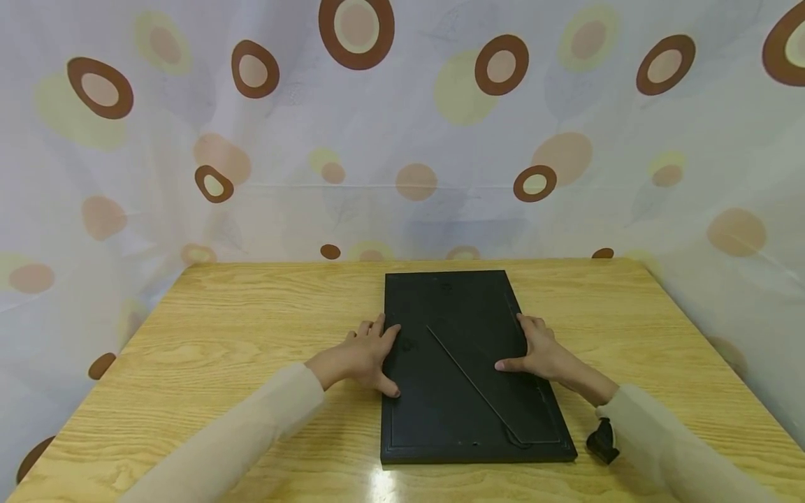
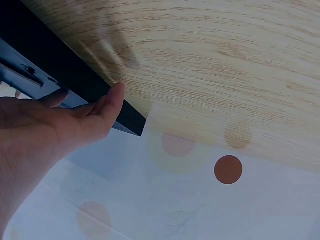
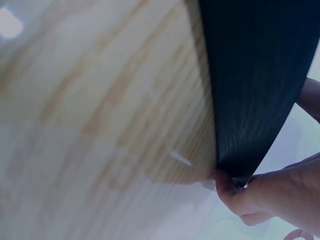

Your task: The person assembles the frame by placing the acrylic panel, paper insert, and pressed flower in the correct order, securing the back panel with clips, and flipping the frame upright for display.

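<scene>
A black picture frame (image 1: 446, 391) lies on the wooden table with its back up, its flat stand set slantwise across that back. My left hand (image 1: 367, 356) grips the left side, thumb on the back panel and fingers along the outer edge. Opposite it, my right hand (image 1: 539, 353) holds the right side with the thumb on the back and the fingers over the edge. In the left wrist view the left hand (image 2: 65, 122) lies against the frame's dark side (image 2: 75, 70). The right wrist view has the right hand's fingers (image 3: 232, 197) bent at the frame's side (image 3: 255, 90).
The wooden table (image 1: 251, 307) runs back to a pale curtain (image 1: 377, 126) printed with brown, peach and yellow round shapes. A small black piece (image 1: 602, 441) is by the right sleeve cuff, close to the frame's near right corner.
</scene>
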Demonstrator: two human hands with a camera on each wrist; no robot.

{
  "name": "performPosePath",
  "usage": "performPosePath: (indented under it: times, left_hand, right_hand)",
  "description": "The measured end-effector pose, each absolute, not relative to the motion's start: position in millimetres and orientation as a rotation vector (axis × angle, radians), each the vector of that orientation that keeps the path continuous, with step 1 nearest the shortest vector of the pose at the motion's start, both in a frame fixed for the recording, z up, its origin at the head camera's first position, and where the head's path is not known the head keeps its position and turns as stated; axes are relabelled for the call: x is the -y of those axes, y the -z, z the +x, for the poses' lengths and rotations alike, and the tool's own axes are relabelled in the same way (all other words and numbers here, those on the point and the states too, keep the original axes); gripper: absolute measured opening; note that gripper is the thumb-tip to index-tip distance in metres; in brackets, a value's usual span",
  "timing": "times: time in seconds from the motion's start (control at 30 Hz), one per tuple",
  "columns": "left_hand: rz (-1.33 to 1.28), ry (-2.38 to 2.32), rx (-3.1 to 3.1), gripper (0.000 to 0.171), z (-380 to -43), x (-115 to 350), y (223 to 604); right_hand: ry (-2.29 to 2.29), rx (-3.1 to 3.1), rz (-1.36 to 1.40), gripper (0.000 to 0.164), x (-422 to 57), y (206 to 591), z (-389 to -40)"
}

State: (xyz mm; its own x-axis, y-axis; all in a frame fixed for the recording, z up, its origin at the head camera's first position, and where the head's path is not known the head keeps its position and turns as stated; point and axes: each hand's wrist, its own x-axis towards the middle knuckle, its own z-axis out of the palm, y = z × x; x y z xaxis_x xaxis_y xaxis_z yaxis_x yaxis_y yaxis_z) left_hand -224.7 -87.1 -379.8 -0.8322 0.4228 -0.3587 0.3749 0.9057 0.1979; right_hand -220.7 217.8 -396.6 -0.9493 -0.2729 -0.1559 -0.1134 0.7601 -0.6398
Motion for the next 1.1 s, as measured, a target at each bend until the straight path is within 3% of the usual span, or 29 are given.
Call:
performPosePath:
  times: [0.43,1.1]
  left_hand:
    - [0.650,-0.456,-2.681,0.120,-230.6,103.9,389.7]
    - [0.643,-0.631,-2.747,0.117,-235.8,104.6,407.7]
  right_hand:
    - [0.954,-2.711,-0.283,0.109,-218.4,397.8,-221.3]
    - [0.960,-2.717,-0.279,0.108,-218.5,398.1,-219.7]
